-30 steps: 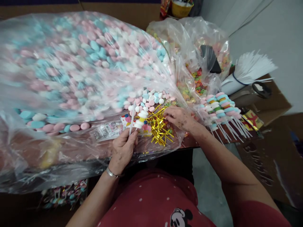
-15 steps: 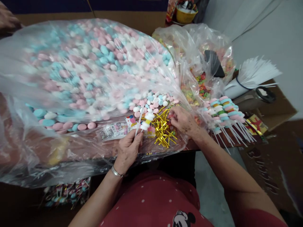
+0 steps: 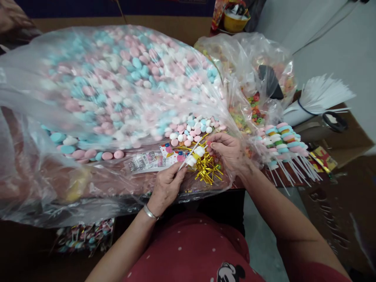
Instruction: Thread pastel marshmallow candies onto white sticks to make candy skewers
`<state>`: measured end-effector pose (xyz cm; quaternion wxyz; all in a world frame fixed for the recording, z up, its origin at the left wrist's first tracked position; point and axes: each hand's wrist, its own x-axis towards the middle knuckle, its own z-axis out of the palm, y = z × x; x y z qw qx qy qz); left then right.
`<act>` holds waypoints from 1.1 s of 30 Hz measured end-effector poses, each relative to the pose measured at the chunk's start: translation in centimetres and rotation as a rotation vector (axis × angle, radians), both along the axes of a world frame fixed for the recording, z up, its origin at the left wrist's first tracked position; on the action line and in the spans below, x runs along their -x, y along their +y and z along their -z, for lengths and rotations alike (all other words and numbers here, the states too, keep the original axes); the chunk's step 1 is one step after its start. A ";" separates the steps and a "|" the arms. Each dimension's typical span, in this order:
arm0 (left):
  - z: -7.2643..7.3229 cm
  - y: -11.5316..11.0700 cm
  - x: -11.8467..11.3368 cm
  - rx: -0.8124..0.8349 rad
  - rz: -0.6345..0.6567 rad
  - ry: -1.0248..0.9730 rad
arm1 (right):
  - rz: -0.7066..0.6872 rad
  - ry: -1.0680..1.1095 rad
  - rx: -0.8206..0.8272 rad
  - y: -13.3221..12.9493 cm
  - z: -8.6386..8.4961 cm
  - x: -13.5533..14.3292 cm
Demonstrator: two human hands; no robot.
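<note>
Nearest is the red shirt (image 3: 188, 250) of the person, and the left wrist wears a silver bracelet (image 3: 150, 212). The left hand (image 3: 167, 186) grasps the lower end of a candy stick (image 3: 196, 156), on which white and yellow pieces sit, together with a plain white stick (image 3: 190, 152) beside it. The candy stick is tilted up to the right, above the table (image 3: 117, 182). The right hand (image 3: 227, 152) pinches a small red candy (image 3: 208, 144) at the upper end of the candy stick; whether they touch, I cannot tell.

Just under and beside the hands lies a loose pile of gold ties (image 3: 208, 174), which partly covers the area there. To the left of it are printed labels (image 3: 149, 161), and behind it loose candies (image 3: 190, 131) in pink, white and blue. The thin plastic of a big candy bag (image 3: 126, 86) spreads over much of the table, and the bag's bulk fills the space to the left and behind.

To the right, near the right forearm, finished candy sticks (image 3: 283, 141) lie in a heap. Farther behind stand a second bag (image 3: 249, 78) with ring candies, a jar (image 3: 314, 127) with a dark lid and a bundle of white sticks (image 3: 326, 94). Farthest is a yellow bowl (image 3: 236, 24).
</note>
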<state>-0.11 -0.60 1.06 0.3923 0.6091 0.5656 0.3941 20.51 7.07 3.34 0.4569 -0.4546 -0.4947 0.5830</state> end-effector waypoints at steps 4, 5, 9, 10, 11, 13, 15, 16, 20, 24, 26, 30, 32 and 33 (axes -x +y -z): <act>0.0 0.0 0.0 0.011 -0.006 0.001 | 0.024 -0.028 -0.009 0.1 0.1 0.3; -0.1 0.0 -0.1 0.013 -0.008 0.005 | 0.026 -0.055 -0.036 0.1 0.0 0.3; -0.4 0.1 -0.1 -0.001 -0.010 0.016 | 0.003 -0.359 -0.327 -0.3 -1.2 0.1; -0.4 0.1 -0.1 -0.003 -0.008 0.019 | 0.002 -0.453 -0.410 -0.4 -1.5 0.1; -0.4 0.1 -0.1 0.000 -0.006 0.021 | 0.003 -0.527 -0.474 -0.6 -1.7 0.0; -0.3 0.0 0.0 0.018 -0.005 0.018 | 0.000 -0.562 -0.503 -0.8 -1.9 0.0; 0.0 -0.1 0.1 0.037 -0.011 -0.008 | 0.006 -0.462 -0.427 -0.7 -1.9 -0.3; 0.1 -0.2 0.2 0.045 -0.018 -0.030 | 0.023 -0.406 -0.371 -0.5 -1.8 -0.5; 0.5 -0.5 0.5 0.076 -0.049 -0.110 | 0.102 -0.439 -0.256 0.8 -1.6 -1.9; 0.0 -0.5 0.4 0.093 -0.064 -0.121 | 0.033 -0.373 -0.154 1.6 -1.5 -2.5; -0.4 -0.5 0.4 0.093 -0.065 -0.104 | -0.008 -0.228 -0.079 1.5 -1.5 -2.3; -0.8 -0.4 0.3 0.099 -0.060 -0.092 | -0.077 -0.092 -0.068 0.7 -1.3 -1.9; -0.7 -0.5 0.3 0.103 -0.063 -0.095 | -0.093 -0.103 -0.096 0.3 -1.0 -1.7; -0.6 -0.5 0.3 0.103 -0.064 -0.095 | -0.092 -0.123 -0.115 0.2 -0.9 -1.7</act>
